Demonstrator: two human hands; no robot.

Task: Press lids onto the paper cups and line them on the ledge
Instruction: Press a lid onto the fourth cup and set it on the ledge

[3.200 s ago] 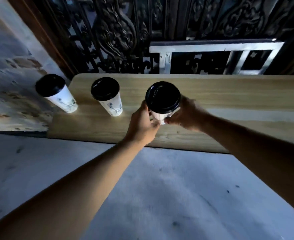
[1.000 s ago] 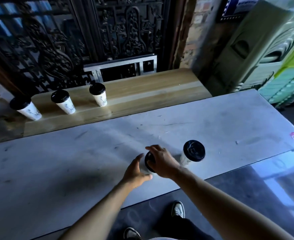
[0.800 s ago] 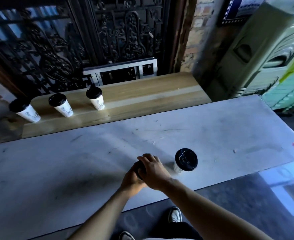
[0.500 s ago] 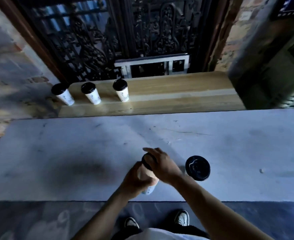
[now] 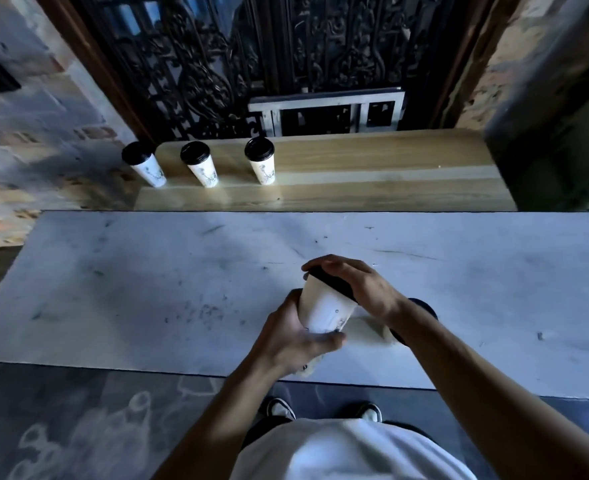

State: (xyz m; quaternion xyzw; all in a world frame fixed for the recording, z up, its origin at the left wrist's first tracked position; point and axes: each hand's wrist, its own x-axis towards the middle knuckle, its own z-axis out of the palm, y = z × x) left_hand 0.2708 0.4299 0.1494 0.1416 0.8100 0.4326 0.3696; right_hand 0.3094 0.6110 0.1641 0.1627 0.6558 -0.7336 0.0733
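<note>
A white paper cup (image 5: pixel 322 308) with a black lid (image 5: pixel 331 283) is lifted off the grey table and tilted away from me. My left hand (image 5: pixel 293 337) grips its lower body. My right hand (image 5: pixel 355 284) curls over the lid's rim. Behind my right forearm stands another lidded cup (image 5: pixel 421 308), mostly hidden. Three lidded white cups (image 5: pixel 144 164) (image 5: pixel 199 164) (image 5: pixel 261 161) stand in a row at the left end of the wooden ledge (image 5: pixel 372 168).
The grey table (image 5: pixel 147 289) stretches wide in front of me, with its near edge at my waist. Behind the ledge rises a dark ornate iron grille (image 5: pixel 269 57). Brick walls flank both sides. My shoes (image 5: pixel 281 408) show below the table edge.
After I set the third cup on the ledge, both hands came back to a cup on the table. That cup has since been lifted and tilted, and the view swung left.
</note>
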